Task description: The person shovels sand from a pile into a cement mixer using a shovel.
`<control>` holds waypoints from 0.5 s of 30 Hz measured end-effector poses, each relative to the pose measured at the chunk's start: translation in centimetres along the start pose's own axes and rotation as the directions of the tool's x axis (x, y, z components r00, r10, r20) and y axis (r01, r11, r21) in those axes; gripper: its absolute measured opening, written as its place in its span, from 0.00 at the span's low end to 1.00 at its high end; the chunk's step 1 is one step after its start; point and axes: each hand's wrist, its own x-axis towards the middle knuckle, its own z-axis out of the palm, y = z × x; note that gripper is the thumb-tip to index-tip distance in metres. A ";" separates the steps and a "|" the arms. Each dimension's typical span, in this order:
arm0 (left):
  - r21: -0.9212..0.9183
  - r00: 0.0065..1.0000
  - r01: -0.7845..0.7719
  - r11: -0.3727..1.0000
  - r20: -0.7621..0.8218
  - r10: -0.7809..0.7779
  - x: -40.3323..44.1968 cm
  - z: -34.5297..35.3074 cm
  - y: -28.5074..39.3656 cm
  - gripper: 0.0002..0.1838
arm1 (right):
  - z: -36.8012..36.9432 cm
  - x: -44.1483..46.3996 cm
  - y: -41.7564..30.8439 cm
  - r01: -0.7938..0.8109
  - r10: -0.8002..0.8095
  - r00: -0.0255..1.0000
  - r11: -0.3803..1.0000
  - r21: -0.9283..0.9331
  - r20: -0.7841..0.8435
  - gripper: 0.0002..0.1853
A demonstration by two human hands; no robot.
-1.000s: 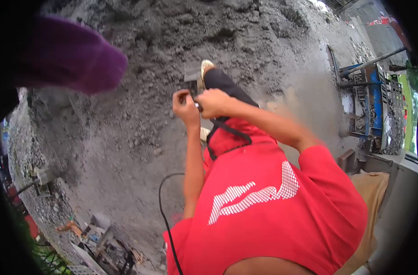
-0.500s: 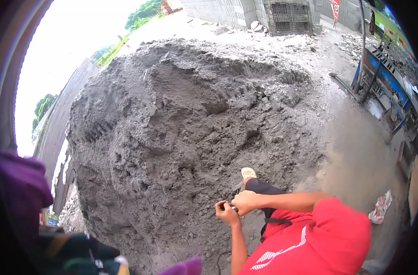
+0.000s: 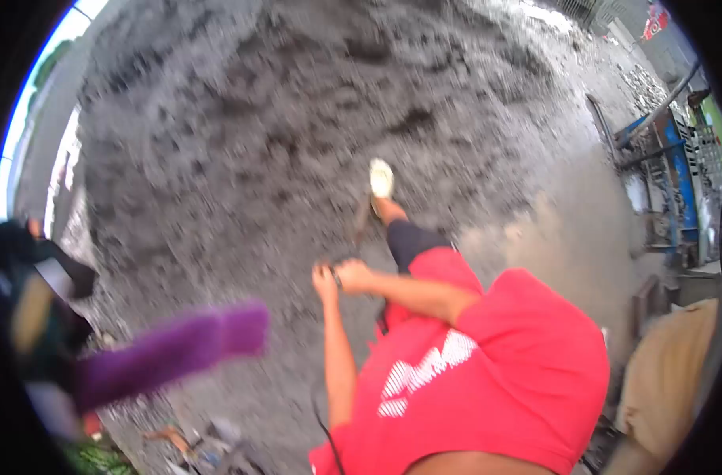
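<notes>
My left hand (image 3: 324,283) and my right hand (image 3: 354,276) are close together in front of my red shirt (image 3: 487,380). Both are closed around the dark handle (image 3: 344,260) of a tool. A blurred brownish shaft (image 3: 362,223) runs from near the hands toward my pale clog (image 3: 381,178); the tool's working end cannot be made out. Beyond lies a large heap of grey, sand-like material (image 3: 242,150), with my foot at its near side. At the left, close by, a person's purple sleeve (image 3: 179,348) reaches across, smeared by motion.
Blue metal equipment (image 3: 681,186) with bars stands at the right. A tan sheet or sack (image 3: 666,380) lies at the lower right. Mixed litter (image 3: 210,447) covers ground at the lower left. A thin black cable (image 3: 323,423) hangs along my shirt.
The view has tipped downward, so the heap sits higher and my hands appear further up and left. The co-worker's purple sleeve now stretches further into view. Both my hands stay closed together.
</notes>
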 end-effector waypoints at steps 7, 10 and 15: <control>0.120 0.984 -0.171 0.978 0.072 0.163 -7.0 8.2 13.2 0.13 | -13.2 -7.7 1.1 -0.224 0.268 0.933 0.955 -0.196 0.241 0.16; 0.007 0.988 -0.084 0.996 -0.126 0.084 -6.3 7.3 17.7 0.13 | -17.1 -6.8 -1.4 -0.186 0.212 0.949 0.974 -0.132 0.231 0.15; 0.169 0.984 0.066 0.983 -0.176 -0.036 2.2 11.2 16.4 0.11 | -16.9 0.7 4.4 -0.142 0.153 0.957 0.988 -0.062 0.247 0.16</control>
